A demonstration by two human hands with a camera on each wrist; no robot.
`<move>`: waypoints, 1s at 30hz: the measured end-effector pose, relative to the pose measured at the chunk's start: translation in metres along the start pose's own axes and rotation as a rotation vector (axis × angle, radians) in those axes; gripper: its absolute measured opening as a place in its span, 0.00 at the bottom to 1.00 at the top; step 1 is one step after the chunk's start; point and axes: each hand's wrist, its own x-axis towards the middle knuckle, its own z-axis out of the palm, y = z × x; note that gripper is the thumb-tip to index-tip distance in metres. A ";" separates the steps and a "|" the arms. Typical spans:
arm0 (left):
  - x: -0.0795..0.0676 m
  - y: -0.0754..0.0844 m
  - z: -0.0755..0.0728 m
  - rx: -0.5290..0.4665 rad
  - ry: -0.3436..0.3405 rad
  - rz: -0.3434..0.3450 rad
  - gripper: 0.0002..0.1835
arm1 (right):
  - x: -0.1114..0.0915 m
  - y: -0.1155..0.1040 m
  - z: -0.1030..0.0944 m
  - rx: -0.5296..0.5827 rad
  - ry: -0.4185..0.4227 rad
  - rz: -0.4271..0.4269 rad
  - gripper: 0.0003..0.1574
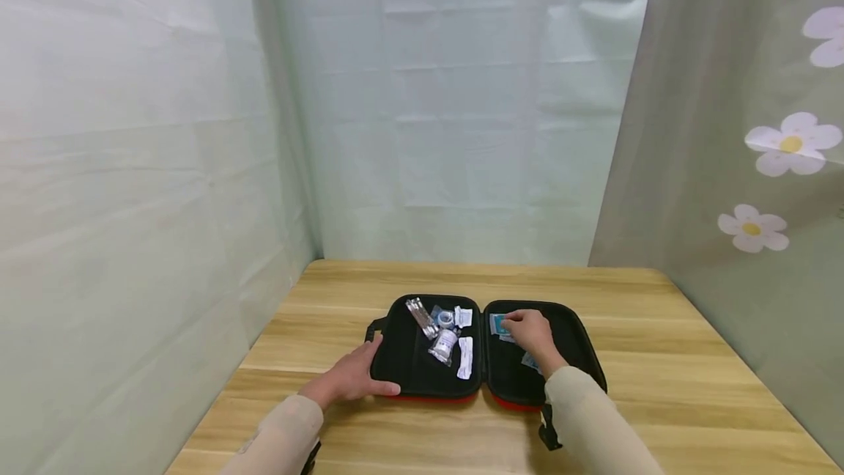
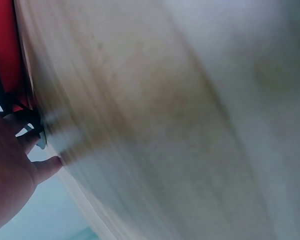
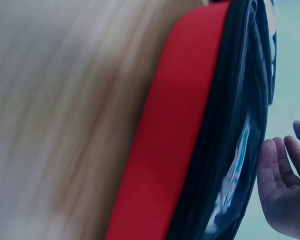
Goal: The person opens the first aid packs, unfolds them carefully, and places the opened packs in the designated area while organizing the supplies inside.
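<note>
A zippered case (image 1: 428,380), black inside with a red outside, lies unfolded on the wooden table. My left hand (image 1: 352,376) rests against its left edge, fingers by the black handle (image 1: 376,327) and thumb along the front corner. Over the right half is my right hand (image 1: 532,334), its fingertips at a blue-and-white packet (image 1: 497,324). In the right wrist view, the right hand (image 3: 285,187) has bent fingers and a thumb standing apart from them; nothing shows between. More packets (image 1: 530,361) lie partly hidden under the right wrist.
The left half holds a wrapped white roll (image 1: 444,344), a silvery strip packet (image 1: 422,316), a clear-wrapped ring-shaped roll (image 1: 445,319) and white packets (image 1: 465,358). A black strap (image 1: 549,431) hangs by the right sleeve. Curtains surround the table (image 1: 633,343).
</note>
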 end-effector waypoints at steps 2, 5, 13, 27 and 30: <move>-0.001 0.000 0.001 0.007 -0.009 -0.015 0.65 | 0.000 -0.003 0.007 0.003 0.006 -0.033 0.12; -0.001 0.001 0.002 0.008 -0.015 -0.022 0.65 | 0.002 -0.009 0.016 0.002 0.017 -0.078 0.10; -0.002 0.003 0.008 0.005 -0.027 0.002 0.64 | 0.005 -0.018 0.035 -0.016 0.025 -0.137 0.12; -0.002 0.000 0.008 0.006 -0.015 -0.011 0.64 | 0.009 -0.035 0.061 0.057 -0.029 -0.111 0.12; -0.003 0.000 0.009 0.009 -0.011 -0.012 0.65 | 0.007 -0.036 0.063 0.057 -0.034 -0.121 0.13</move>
